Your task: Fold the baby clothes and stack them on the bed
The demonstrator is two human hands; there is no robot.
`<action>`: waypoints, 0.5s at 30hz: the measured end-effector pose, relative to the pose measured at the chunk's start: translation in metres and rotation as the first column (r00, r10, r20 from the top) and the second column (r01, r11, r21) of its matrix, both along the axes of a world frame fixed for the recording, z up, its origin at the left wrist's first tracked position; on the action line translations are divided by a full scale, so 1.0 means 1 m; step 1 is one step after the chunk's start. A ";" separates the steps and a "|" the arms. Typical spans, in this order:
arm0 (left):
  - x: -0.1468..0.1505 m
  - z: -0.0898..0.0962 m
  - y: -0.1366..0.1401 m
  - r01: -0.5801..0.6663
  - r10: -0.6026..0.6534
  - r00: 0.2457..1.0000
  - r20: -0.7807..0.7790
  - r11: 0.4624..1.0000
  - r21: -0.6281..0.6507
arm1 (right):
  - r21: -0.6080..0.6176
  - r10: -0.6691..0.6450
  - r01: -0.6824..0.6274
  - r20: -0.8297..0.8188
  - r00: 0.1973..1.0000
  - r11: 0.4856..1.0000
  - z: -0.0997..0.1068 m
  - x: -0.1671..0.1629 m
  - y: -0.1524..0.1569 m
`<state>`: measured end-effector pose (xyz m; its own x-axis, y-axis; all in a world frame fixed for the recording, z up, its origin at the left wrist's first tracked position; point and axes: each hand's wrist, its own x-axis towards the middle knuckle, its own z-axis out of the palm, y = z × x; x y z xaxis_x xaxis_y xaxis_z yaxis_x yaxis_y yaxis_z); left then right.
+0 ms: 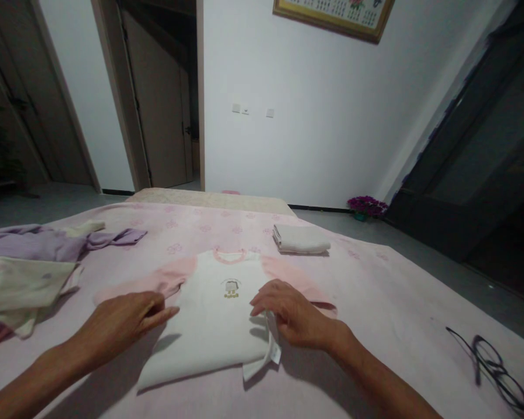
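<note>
A small white shirt (218,326) with pink sleeves and a pink collar lies face up on the pink flowered bed cover (375,291). My left hand (122,317) rests flat on the shirt's left edge, near the pink left sleeve, fingers together. My right hand (292,314) lies on the shirt's right side, its fingers curled on a fold of white fabric at the hem. The shirt's lower right corner is turned over, and a care label shows there.
A folded white cloth (300,240) lies behind the shirt. Purple and cream garments (30,262) are heaped at the left. Black-rimmed glasses (491,364) lie at the right. Beyond the bed are grey floor, doors and a pot of purple flowers (367,205).
</note>
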<state>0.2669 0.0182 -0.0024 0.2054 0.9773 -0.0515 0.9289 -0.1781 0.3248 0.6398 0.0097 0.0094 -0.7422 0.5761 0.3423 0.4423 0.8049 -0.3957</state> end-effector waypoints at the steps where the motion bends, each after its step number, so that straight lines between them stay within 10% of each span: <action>1: -0.001 0.000 -0.013 0.032 -0.031 0.999 0.012 0.997 -0.072 | -0.006 0.057 -0.057 0.037 0.998 0.998 0.003 -0.003 -0.012; 8: 0.000 -0.047 -0.047 0.033 0.014 0.949 0.316 0.989 -0.143 | -0.053 0.027 -0.017 0.194 0.981 0.998 -0.011 -0.007 -0.037; 15: 0.011 -0.030 -0.050 -0.023 0.357 0.497 0.791 0.917 -0.399 | -0.434 -0.196 0.092 -0.200 0.960 0.896 -0.003 0.022 -0.036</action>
